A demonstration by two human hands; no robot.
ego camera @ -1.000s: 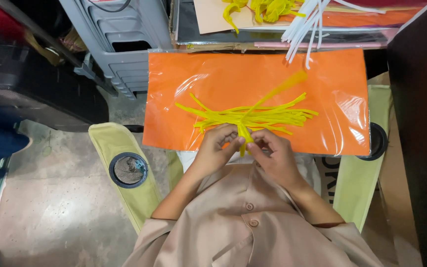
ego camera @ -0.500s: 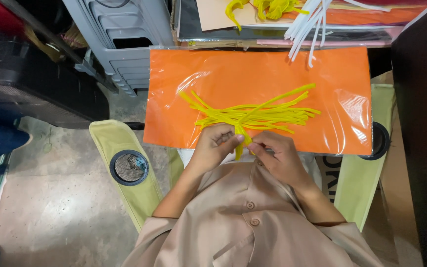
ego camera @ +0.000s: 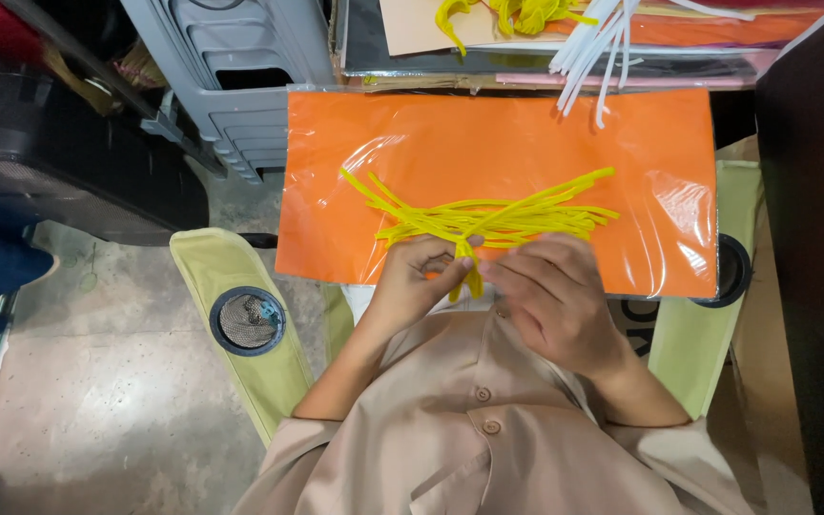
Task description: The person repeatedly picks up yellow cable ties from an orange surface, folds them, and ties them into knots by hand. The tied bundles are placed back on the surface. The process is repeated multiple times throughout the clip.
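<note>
A bundle of yellow pipe cleaners (ego camera: 498, 216) lies fanned out across an orange sheet in clear plastic wrap (ego camera: 526, 143) on my lap. My left hand (ego camera: 417, 278) pinches the bundle at its middle from the left. My right hand (ego camera: 550, 296) meets it from the right, fingers closed on a short yellow end that hangs down between the two hands. Both hands sit at the sheet's near edge.
I sit in a pale green folding chair with a mesh cup holder (ego camera: 247, 320) in its left arm. More yellow pipe cleaners (ego camera: 517, 13) and white ones (ego camera: 598, 43) lie on sheets at the top. A grey plastic stool (ego camera: 231, 76) stands at the upper left.
The bundle and both hands stay together at the sheet's near edge. The fingers have shifted slightly around the yellow end; the view has drifted a little.
</note>
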